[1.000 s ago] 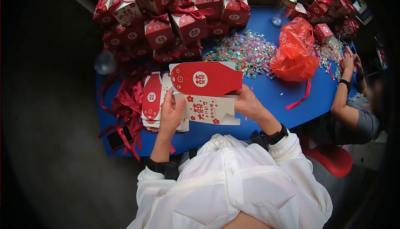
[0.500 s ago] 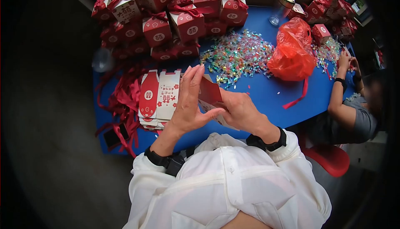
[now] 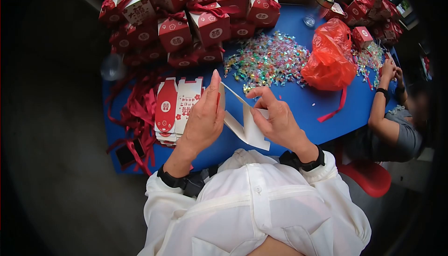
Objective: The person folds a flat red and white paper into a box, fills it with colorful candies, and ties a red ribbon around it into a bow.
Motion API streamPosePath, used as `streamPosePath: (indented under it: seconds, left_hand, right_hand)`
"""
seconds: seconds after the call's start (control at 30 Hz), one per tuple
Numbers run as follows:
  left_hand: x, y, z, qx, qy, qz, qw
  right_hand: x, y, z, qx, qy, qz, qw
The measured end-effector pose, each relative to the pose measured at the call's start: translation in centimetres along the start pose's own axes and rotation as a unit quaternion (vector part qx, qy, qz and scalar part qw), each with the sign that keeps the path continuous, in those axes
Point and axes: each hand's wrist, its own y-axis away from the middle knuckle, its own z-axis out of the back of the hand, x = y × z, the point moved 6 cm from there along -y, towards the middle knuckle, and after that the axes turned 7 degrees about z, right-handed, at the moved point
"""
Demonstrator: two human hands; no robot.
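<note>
Holds the part-folded carton above the near side of the blue counter, between both hands, with white inner panels showing. Keeps the left hand upright along one side, with fingers straight and together but with thumb hidden; cannot tell from this view whether gripping. Pinches an upper panel edge between thumb and fingers of the right hand. Looks light, made of thin, fairly stiff card, likely to bend cleanly at creases yet dent or tear at narrow tabs under hard pressure. Best to grasp by broad panels near the folds, with little force. Just beside, towards the left, see the stack of flat cartons, then tangled red ribbons, close enough to snag a tab. Beyond, see loose wrapped sweets, piled ribboned boxes and a red plastic bag, all apart from the carton.
</note>
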Motion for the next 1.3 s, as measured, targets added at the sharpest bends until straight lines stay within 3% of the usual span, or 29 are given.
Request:
streamPosePath:
  seconds: [0.07, 0.13, 0.17, 0.23, 0.37, 0.47, 0.53, 0.67, 0.77, 0.83, 1.13, 1.27, 1.3]
  left_hand:
    - [0.6, 0.1, 0.3, 0.022, -0.003, 0.018, 1.000]
    - [0.5, 0.2, 0.1, 0.057, -0.031, -0.043, 0.997]
    - [0.6, 0.1, 0.4, 0.057, -0.030, -0.042, 0.997]
    - [1.0, 0.0, 0.2, 0.109, -0.047, -0.028, 0.993]
    - [1.6, -0.5, 0.0, 0.153, -0.025, -0.018, 0.988]
    - [1.2, -0.7, -0.5, 0.172, -0.026, -0.058, 0.983]
    - [1.0, -0.6, -1.1, 0.197, -0.020, -0.047, 0.979]
    - [2.0, -0.9, -1.7, 0.237, -0.012, -0.025, 0.971]
    - [2.2, -1.1, -1.5, 0.258, 0.034, -0.016, 0.965]
    - [2.5, -1.3, -1.8, 0.269, 0.017, 0.001, 0.963]
    - [5.0, -2.1, -4.3, 0.200, 0.185, 0.140, 0.952]
    - [5.2, -1.7, -4.3, 0.188, 0.183, 0.122, 0.957]
    - [5.1, -1.3, -4.4, 0.199, 0.240, 0.090, 0.946]
  right_hand:
    - [-0.8, 0.1, 0.5, 0.015, 0.014, -0.009, 1.000]
    - [-0.6, 0.4, 0.5, 0.055, 0.082, 0.079, 0.992]
    - [-0.7, 0.4, 0.9, 0.056, 0.082, 0.078, 0.992]
    - [-0.7, 0.9, 0.3, 0.182, 0.091, 0.078, 0.976]
    - [-0.8, 1.6, 0.3, 0.289, 0.151, 0.109, 0.939]
    - [-1.1, 1.4, 0.1, 0.255, 0.245, 0.118, 0.928]
    - [-0.7, 1.3, -0.1, 0.179, 0.289, 0.183, 0.922]
    - [-1.2, 1.5, 0.0, 0.100, 0.255, 0.219, 0.936]
    - [-2.8, 2.2, 0.0, 0.057, 0.193, 0.158, 0.967]
    - [-4.4, 2.5, -0.1, -0.017, 0.115, 0.065, 0.991]
    - [-3.0, 2.6, -0.6, -0.079, 0.195, 0.067, 0.975]
    - [-3.0, 2.6, -0.6, -0.070, 0.197, 0.064, 0.976]
    - [-2.9, 2.5, -0.6, -0.074, 0.199, 0.062, 0.975]
